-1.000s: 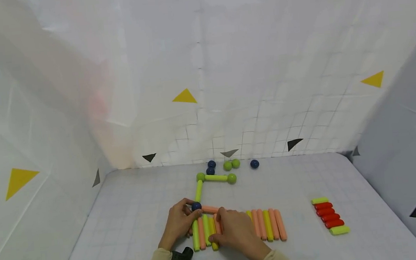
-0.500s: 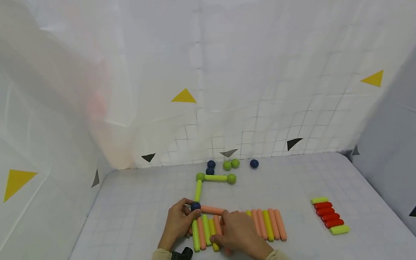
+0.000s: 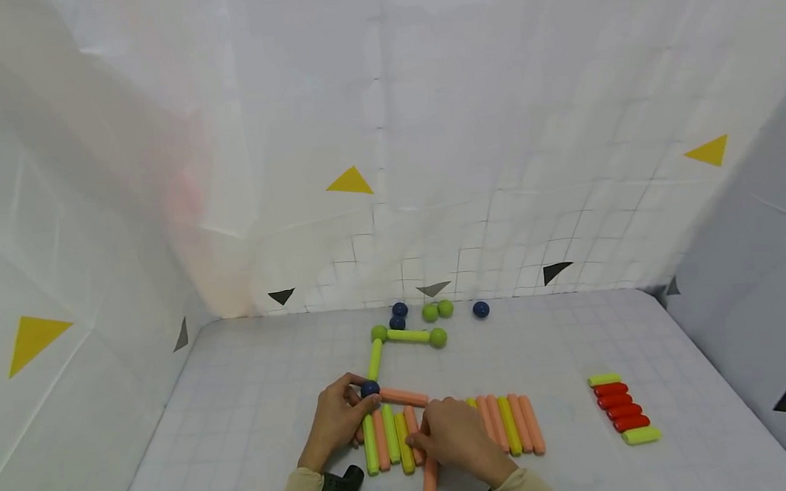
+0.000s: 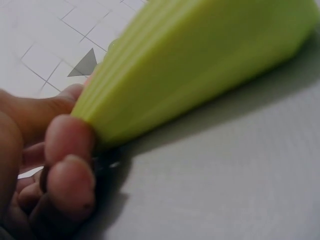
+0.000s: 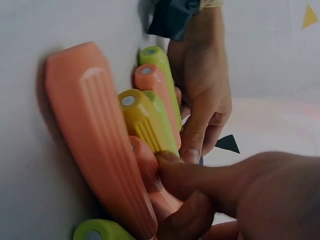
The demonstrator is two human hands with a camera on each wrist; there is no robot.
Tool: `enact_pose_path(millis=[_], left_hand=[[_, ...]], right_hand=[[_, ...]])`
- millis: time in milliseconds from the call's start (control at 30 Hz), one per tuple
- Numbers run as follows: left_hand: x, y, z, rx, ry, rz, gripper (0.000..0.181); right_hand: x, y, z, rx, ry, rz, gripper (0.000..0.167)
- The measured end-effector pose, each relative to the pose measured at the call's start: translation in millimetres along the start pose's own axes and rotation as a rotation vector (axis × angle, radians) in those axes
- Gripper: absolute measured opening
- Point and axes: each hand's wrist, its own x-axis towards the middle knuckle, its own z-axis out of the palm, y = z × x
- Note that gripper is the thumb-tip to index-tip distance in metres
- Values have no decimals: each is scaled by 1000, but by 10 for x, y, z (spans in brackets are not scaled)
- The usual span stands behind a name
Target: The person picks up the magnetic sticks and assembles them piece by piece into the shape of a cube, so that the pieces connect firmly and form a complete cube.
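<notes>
In the head view, my left hand (image 3: 336, 420) grips a dark blue ball (image 3: 370, 388) with thumb and fingers. A green stick (image 3: 375, 360) and an orange stick (image 3: 406, 397) meet that ball. My right hand (image 3: 457, 436) is curled over the row of sticks; in the right wrist view its thumb and a finger close around a smaller-looking orange stick (image 5: 145, 160), partly hidden by them. Another orange stick (image 3: 431, 479) juts out nearer me. The left wrist view has a large green stick (image 4: 190, 65) beside the left fingers (image 4: 70, 187).
Behind the hands, a green ball (image 3: 379, 334) joins two green sticks, one ending at another green ball (image 3: 438, 337). Loose blue and green balls (image 3: 445, 309) lie along the back. Red sticks (image 3: 613, 400) between green ones lie at the right; more orange and yellow sticks (image 3: 509, 425) lie beside my right hand.
My right hand has moved off the orange stick by the blue ball, slightly right and toward me. Another orange stick now shows beneath it. The left hand has barely moved.
</notes>
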Motion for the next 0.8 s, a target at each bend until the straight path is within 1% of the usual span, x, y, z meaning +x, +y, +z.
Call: enact_pose_path(millis=[200, 333, 400, 467, 533, 633, 700, 800], left_hand=[[-2, -8, 6, 11, 0, -16, 35], [3, -6, 10, 6, -3, -10, 35], [8, 2, 8, 3, -4, -7, 35], [12, 9, 6, 0, -8, -7, 35], [15, 13, 4, -2, -8, -7, 35], [15, 15, 2, -2, -8, -8, 35], [12, 13, 1, -5, -5, -9, 35], [10, 1, 4, -10, -6, -13, 35]], right_hand=[[20, 22, -30, 144, -48, 8, 40], [74, 87, -47, 237, -40, -10, 38], [108, 132, -93, 283, -27, 5, 36], [143, 191, -161, 327, -11, 44, 34], [187, 260, -237, 363, 13, 101, 33], [276, 386, -344, 410, 45, 168, 34], [344, 471, -406, 423, 57, 197, 35], [449, 590, -457, 424, 50, 239, 36]])
